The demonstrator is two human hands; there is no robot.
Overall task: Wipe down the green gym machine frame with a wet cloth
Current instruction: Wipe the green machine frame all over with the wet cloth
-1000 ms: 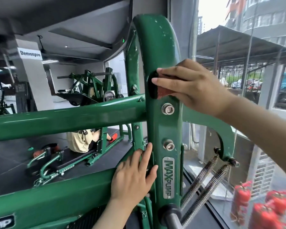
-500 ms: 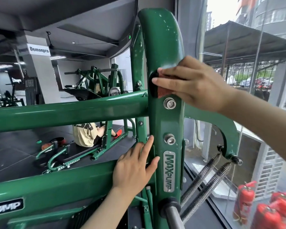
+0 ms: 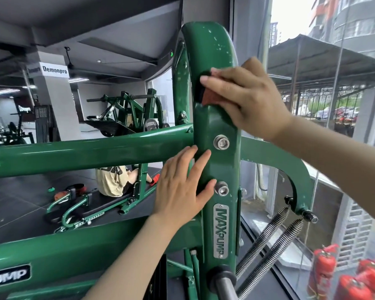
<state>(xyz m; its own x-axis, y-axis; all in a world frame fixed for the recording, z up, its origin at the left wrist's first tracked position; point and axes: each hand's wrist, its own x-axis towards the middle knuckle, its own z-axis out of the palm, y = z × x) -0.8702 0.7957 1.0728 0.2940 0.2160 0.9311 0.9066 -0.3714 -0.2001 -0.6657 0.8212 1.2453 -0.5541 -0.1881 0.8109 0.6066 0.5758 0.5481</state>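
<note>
The green gym machine frame fills the middle of the head view: a curved upright with two bolts and a MAXPUMP badge, crossed by a horizontal tube. My right hand presses a dark red and black cloth flat against the upright above the upper bolt, fingers straight over it. Most of the cloth is hidden under that hand. My left hand rests open on the upright's left edge between the two bolts, fingers spread.
Two steel springs hang at the lower right of the frame. A glass wall stands close on the right, with red fire extinguishers behind it. A person sits on the floor by another green machine behind.
My left hand has slid up the upright from beside the badge to between the bolts. My right hand and the cloth sit a little higher above the upper bolt.
</note>
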